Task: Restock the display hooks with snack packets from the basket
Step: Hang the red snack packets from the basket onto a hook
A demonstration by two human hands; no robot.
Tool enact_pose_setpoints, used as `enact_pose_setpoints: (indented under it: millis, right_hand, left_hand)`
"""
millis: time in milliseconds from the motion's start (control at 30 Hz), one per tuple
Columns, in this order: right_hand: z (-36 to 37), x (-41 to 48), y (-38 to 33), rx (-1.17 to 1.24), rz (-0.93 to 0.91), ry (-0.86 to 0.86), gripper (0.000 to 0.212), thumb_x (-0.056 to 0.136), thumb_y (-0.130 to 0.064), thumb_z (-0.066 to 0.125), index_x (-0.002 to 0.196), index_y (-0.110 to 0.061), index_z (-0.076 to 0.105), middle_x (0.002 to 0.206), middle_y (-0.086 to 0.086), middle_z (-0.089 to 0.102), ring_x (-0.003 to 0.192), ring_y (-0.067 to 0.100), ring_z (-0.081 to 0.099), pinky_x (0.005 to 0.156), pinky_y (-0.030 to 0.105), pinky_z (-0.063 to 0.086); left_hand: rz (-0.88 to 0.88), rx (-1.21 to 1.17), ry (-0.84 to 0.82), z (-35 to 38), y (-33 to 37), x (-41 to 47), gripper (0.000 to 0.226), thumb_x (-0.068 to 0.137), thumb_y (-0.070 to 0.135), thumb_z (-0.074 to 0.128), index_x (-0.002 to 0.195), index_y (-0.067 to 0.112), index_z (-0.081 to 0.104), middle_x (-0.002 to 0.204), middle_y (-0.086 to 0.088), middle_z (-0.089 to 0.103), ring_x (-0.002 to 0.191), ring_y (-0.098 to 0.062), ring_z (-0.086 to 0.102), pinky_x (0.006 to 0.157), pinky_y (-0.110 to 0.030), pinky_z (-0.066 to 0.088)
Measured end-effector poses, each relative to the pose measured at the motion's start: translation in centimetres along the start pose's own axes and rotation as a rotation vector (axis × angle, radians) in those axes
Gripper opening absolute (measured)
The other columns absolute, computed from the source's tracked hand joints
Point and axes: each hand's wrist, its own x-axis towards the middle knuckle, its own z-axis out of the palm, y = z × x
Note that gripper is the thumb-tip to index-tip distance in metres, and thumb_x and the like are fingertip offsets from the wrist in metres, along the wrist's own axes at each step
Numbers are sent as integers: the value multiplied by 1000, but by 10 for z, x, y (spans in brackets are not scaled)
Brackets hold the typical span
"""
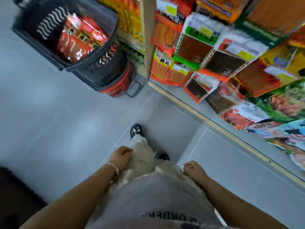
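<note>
Black basket (49,22) holds shiny red snack packets (80,38)

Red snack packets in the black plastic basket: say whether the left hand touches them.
Apart. Head view: left hand hangs beside the trouser leg; grey floor separates it from the red snack packets.

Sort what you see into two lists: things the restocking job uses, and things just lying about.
Belongs to the job: black basket; red snack packets inside it; display of hanging packets; left hand and right hand, both holding nothing.

Just lying about: red basket lower in the stack; dark shoe; grey floor.
</note>
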Motion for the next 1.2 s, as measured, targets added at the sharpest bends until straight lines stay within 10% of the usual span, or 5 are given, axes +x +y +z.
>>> enact_pose_setpoints:
  millis: [200,333,767,1200]
  right_hand:
    - [-12,36,-83,39,36,-32,10,92,-13,53,82,-10,53,73,5,55,61,15,51,44,11,38]
    - [5,60,-165,-65,-5,-30,12,93,-12,48,83,-8,54,74,8,57,59,15,51,47,16,37]
    - [77,85,-418,242,-255,-83,12,97,-20,50,103,-14,58,83,2,64,66,10,57,60,15,44]
    - [25,201,-631,622,-209,-118,12,95,-15,51,104,-20,57,89,4,66,72,13,64,58,23,50]
  left_hand:
    - [-175,-208,53,-59,-49,20,18,87,6,53,95,14,68,83,-6,66,62,-16,57,45,-8,42]
    - [-201,-329,44,-120,-62,47,17,87,4,53,97,10,66,83,-7,66,74,-21,62,68,-22,48]
    - [-276,-644,169,-312,-88,120,14,94,9,46,95,12,59,79,-5,60,65,-17,53,58,-23,36]
    - [-91,-732,173,-431,52,229,18,94,8,45,101,16,60,98,-3,65,88,-17,61,86,-35,48]
